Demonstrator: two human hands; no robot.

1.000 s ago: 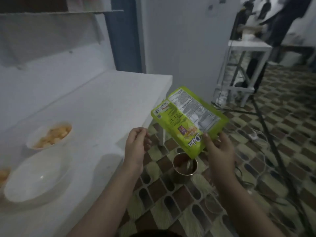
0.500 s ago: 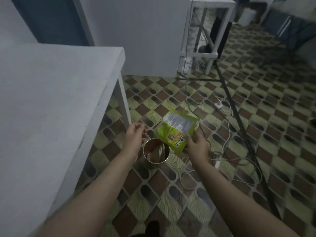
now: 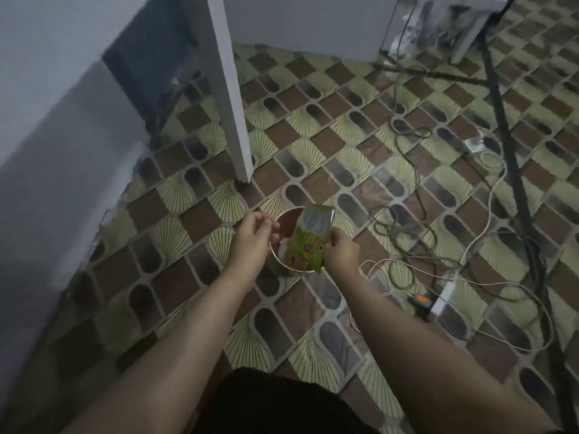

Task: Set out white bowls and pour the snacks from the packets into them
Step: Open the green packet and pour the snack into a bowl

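Observation:
A green snack packet [image 3: 310, 242] is pinched at its lower right edge by my right hand [image 3: 341, 255]. It hangs tilted over the mouth of a round metal container [image 3: 288, 225] standing on the tiled floor, and it hides most of the opening. My left hand [image 3: 253, 239] is at the container's left rim with fingers curled together; I see nothing in it. No white bowls are in view.
A white table leg [image 3: 232, 104] stands just behind the container, with the table's edge [image 3: 47, 151] at the left. Tangled cables [image 3: 407, 233] and a power adapter [image 3: 438, 299] lie on the floor to the right. A dark stand leg [image 3: 507, 151] crosses the far right.
My view has swung from the table and its bowls down to the floor. Both hands have lowered, and the packet has come from chest height to just over the metal container.

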